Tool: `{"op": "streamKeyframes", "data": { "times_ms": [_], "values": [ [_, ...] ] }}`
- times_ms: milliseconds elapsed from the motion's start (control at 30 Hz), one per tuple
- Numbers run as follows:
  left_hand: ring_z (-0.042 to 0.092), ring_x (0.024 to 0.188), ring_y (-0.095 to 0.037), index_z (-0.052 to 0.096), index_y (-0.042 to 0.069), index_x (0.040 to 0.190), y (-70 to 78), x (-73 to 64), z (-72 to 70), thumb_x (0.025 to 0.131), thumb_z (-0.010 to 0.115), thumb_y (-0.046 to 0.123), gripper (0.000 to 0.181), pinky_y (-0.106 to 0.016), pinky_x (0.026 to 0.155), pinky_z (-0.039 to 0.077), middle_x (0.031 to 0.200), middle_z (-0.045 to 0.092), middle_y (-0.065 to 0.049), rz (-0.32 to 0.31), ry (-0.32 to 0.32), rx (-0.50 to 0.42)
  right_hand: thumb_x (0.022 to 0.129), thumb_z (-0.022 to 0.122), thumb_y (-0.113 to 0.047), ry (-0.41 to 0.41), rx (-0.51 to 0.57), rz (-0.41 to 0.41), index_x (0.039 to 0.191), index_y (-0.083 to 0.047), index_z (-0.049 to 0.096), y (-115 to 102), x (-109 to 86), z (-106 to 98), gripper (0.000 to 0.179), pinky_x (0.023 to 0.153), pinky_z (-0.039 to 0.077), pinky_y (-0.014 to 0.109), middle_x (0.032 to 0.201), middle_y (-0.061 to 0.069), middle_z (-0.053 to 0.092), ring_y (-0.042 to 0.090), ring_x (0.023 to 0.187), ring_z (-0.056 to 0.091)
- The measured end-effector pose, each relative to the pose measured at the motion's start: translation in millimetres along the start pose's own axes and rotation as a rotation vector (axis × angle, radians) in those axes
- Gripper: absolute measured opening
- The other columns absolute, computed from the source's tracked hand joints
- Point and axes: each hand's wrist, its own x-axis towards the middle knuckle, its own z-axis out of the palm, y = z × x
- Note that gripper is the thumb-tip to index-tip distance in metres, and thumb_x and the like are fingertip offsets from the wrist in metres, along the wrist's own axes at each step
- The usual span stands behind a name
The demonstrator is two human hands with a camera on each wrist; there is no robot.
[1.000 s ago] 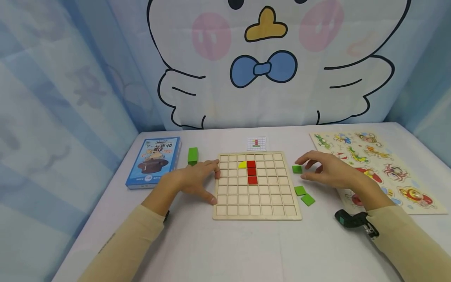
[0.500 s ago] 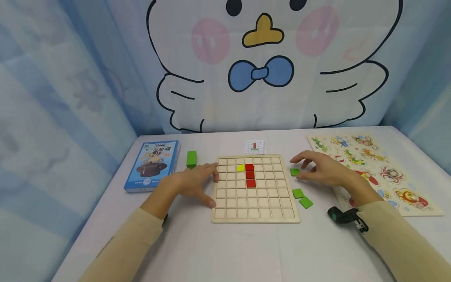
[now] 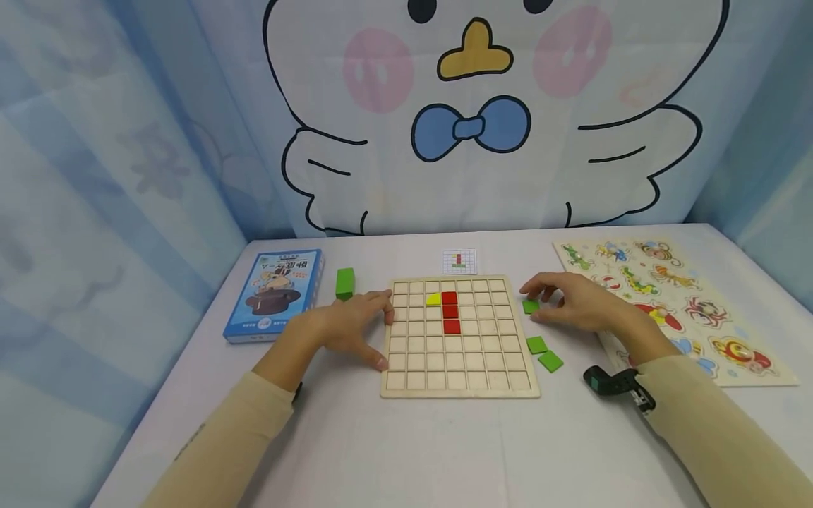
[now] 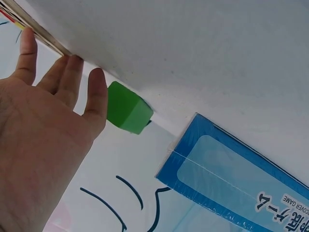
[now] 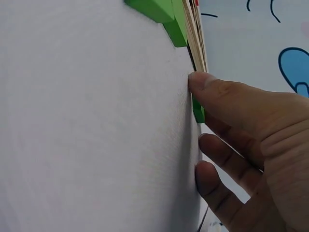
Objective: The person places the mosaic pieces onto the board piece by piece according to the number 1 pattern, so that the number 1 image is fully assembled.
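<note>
A wooden grid board point(image 3: 419, 361) lies in the middle of the table in the head view. Three red square tiles point(image 3: 450, 312) form a column on it, with a yellow piece point(image 3: 434, 299) beside the top one. My left hand point(image 3: 348, 327) touches the board's left edge with thumb and fingers spread. Off the board's right side, my right hand point(image 3: 574, 302) has its thumb and fingers on either side of a green tile point(image 3: 530, 307), partly hidden. In the right wrist view, that green tile point(image 5: 198, 112) shows just past my thumb; no firm pinch is visible.
Two more green tiles point(image 3: 543, 353) lie nearer me. A green block point(image 3: 345, 283) and a blue game box point(image 3: 273, 296) stand at left. Behind the board lies a small pattern card point(image 3: 459, 261). A board of cartoon animals point(image 3: 675, 303) extends under my right forearm.
My right hand has shifted slightly left, and its fingers now cover more of the nearest green tile. My left hand stays at the board's edge. The head view has tilted a little.
</note>
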Motion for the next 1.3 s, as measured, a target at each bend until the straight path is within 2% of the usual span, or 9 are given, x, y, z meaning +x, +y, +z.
{"op": "streamKeyframes", "data": {
  "times_ms": [267,533,767,1000,1300],
  "values": [
    [0.017,0.158,-0.028,0.049,0.030,0.112,-1.3,-2.4,-1.7,0.073,0.089,0.056,0.062,-0.071,0.118,0.021,0.173,0.016,-0.005,-0.010,-0.006,0.004,0.094,0.077,-0.020,-0.008,0.008,-0.023,0.125,-0.014,0.068,0,0.0,6,0.033,0.081,0.051,0.031,0.105,-0.003,0.067,0.018,0.095,0.058],
    [0.019,0.158,-0.028,0.049,0.031,0.114,-3.5,-0.1,-0.1,0.073,0.089,0.056,0.063,-0.069,0.119,0.021,0.173,0.016,-0.004,-0.002,-0.003,-0.002,0.099,0.072,-0.025,-0.001,-0.002,-0.001,0.140,-0.010,0.058,-3,-6.2,5,0.047,0.083,0.051,0.032,0.113,0.000,0.066,0.017,0.098,0.059],
    [0.018,0.158,-0.027,0.048,0.031,0.114,-4.0,0.5,0.9,0.073,0.088,0.058,0.063,-0.067,0.119,0.024,0.173,0.016,-0.005,0.015,-0.002,-0.004,0.100,0.069,-0.020,0.025,0.023,-0.012,0.140,-0.009,0.057,-7,-12.8,4,0.043,0.084,0.052,0.036,0.115,0.002,0.066,0.021,0.105,0.063],
    [0.019,0.158,-0.027,0.048,0.030,0.114,-3.7,0.0,1.5,0.073,0.089,0.057,0.063,-0.067,0.119,0.025,0.172,0.017,-0.005,0.012,0.002,-0.003,0.103,0.065,-0.020,0.033,0.039,-0.019,0.133,-0.009,0.061,-10,-15.7,3,0.033,0.092,0.052,0.045,0.125,0.004,0.066,0.022,0.110,0.061],
    [0.017,0.158,-0.027,0.048,0.030,0.113,-3.5,1.1,0.3,0.073,0.088,0.059,0.064,-0.067,0.119,0.024,0.173,0.016,-0.005,0.018,0.003,-0.008,0.101,0.066,-0.013,0.036,0.061,-0.054,0.128,-0.010,0.064,-17,-17.0,5,0.027,0.091,0.053,0.034,0.126,0.000,0.066,0.018,0.110,0.060]
  ]
}}
